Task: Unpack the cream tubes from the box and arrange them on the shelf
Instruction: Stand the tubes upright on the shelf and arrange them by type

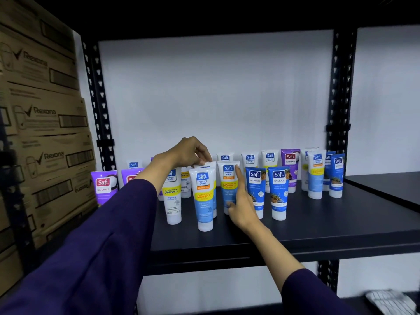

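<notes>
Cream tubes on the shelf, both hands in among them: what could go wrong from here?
1. The cream tubes stand cap-down and close together; one nudge could topple a row.
2. The left hand pinches a tube top while its sleeve crosses the purple tubes, which could be swept over.

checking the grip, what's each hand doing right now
Left hand: pinches the top of a tube.
Right hand: open, fingers straight against the neighbouring tube.

Shelf [318, 226] front strip bare, open to reach. Standing tubes [278, 192] crowd rear and middle, narrow gaps between. Black uprights [339, 87] flank both sides; stacked cartons [45, 133] wall the left.
</notes>
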`<state>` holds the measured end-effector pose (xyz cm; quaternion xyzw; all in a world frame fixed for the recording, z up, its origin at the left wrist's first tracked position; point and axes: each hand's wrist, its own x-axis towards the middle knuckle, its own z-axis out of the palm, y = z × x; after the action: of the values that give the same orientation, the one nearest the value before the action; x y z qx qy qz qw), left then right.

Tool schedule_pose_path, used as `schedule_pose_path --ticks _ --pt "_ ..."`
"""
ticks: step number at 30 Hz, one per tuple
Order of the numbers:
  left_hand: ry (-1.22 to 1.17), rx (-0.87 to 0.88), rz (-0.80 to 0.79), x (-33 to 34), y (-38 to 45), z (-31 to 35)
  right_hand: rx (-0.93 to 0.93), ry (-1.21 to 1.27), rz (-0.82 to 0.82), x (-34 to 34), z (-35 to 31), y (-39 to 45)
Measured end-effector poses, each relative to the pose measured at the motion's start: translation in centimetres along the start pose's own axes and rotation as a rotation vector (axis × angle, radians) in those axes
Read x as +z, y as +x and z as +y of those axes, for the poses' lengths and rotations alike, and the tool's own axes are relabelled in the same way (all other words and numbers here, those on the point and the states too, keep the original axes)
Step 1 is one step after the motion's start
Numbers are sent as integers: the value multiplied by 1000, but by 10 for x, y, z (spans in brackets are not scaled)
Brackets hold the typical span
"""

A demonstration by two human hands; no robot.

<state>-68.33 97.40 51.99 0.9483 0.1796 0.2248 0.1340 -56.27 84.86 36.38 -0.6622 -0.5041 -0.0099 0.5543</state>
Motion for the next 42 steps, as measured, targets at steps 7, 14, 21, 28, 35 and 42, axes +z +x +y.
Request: schedule_pose_path --ticks 7,14,21,28,35,42 --pt "-47 -28 3 3 -6 2 -14 -46 -6 1 1 -1" --pt "-331 -29 651 46 -58 20 -14 -105 -5 1 -1 -5" --pt "-307 -89 771 123 -115 31 19 -193 -42 -3 -13 -12" --pt "-492 -214 549 143 -117 12 12 -220 -54 -9 -19 -26" --pt "-527 -228 478 143 -113 14 12 -303 56 -15 -9 -47" --pt "-523 -253 438 149 -112 10 25 -327 284 -27 -3 -51"
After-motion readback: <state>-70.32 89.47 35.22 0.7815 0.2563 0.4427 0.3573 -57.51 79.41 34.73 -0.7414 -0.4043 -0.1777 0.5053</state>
